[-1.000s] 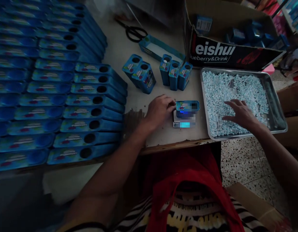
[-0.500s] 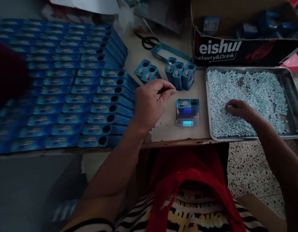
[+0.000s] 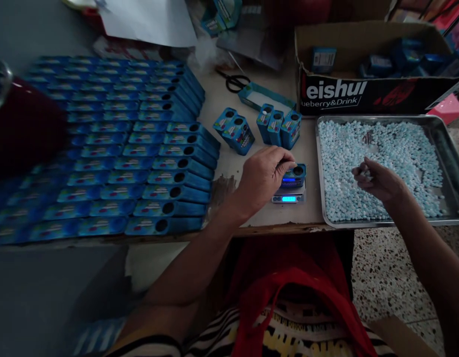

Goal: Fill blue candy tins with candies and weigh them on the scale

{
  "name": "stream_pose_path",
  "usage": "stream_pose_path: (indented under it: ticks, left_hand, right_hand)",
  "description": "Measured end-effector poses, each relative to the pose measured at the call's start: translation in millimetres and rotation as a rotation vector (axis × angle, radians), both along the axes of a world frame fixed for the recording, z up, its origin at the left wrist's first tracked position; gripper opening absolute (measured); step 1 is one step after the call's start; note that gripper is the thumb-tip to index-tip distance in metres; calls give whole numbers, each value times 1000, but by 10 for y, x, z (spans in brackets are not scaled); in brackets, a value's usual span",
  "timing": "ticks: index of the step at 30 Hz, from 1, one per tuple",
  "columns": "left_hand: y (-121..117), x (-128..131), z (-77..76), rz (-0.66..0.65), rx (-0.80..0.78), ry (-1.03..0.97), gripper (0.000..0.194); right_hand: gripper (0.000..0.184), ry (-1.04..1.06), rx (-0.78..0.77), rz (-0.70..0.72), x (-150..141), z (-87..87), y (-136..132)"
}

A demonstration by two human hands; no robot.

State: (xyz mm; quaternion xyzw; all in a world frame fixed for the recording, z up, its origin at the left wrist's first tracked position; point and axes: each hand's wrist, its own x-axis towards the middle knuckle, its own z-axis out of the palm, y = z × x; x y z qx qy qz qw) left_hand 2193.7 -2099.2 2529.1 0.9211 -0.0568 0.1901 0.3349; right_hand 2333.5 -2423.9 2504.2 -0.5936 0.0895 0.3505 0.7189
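Observation:
My left hand [image 3: 264,174] is closed in a pinch at the left top of a small blue candy box [image 3: 296,179], which stands on a small digital scale [image 3: 277,198] with a lit blue display. Whether its fingertips touch the box or hold something small, I cannot tell. My right hand [image 3: 383,181] is raised a little over the metal tray [image 3: 320,198], its curled fingers closed on several pale blue candies [image 3: 366,174]. More pale blue candies [image 3: 341,163] cover most of the tray.
Rows of blue boxes [image 3: 140,163] with round dark openings fill the left. Several more boxes [image 3: 276,126] stand behind the scale, near a shallow open carton [image 3: 266,96] and black scissors [image 3: 236,83]. A black cardboard box [image 3: 374,94] of blue packs stands behind the tray.
My left hand has moved right, from beside the scale to the top of the box on it. My right hand has lifted from the candies with several in its fingers.

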Motion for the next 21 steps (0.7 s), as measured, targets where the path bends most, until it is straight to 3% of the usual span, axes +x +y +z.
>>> stream_pose_path:
  ticks: [7, 12, 14, 16, 19, 21]
  left_hand:
    - [-18, 78, -129, -87, 85, -41, 9]
    - [-85, 92, -175, -178, 199, 52, 51]
    - [1, 93, -61, -209, 285, 149, 55]
    - [236, 121, 163, -152, 338, 171, 49]
    - [871, 277, 596, 113, 324, 19, 49]
    - [1384, 481, 799, 322, 300, -51, 49]
  right_hand:
    - [39, -181, 0, 67, 67, -2, 405]
    - [40, -242, 46, 9, 151, -114, 450]
    - [42, -236, 65, -20, 206, -151, 371]
    - [43, -233, 80, -53, 267, -183, 282]
    - [44, -241, 92, -76, 334, -229, 209]
    - [45, -246, 76, -12, 350, -266, 215]
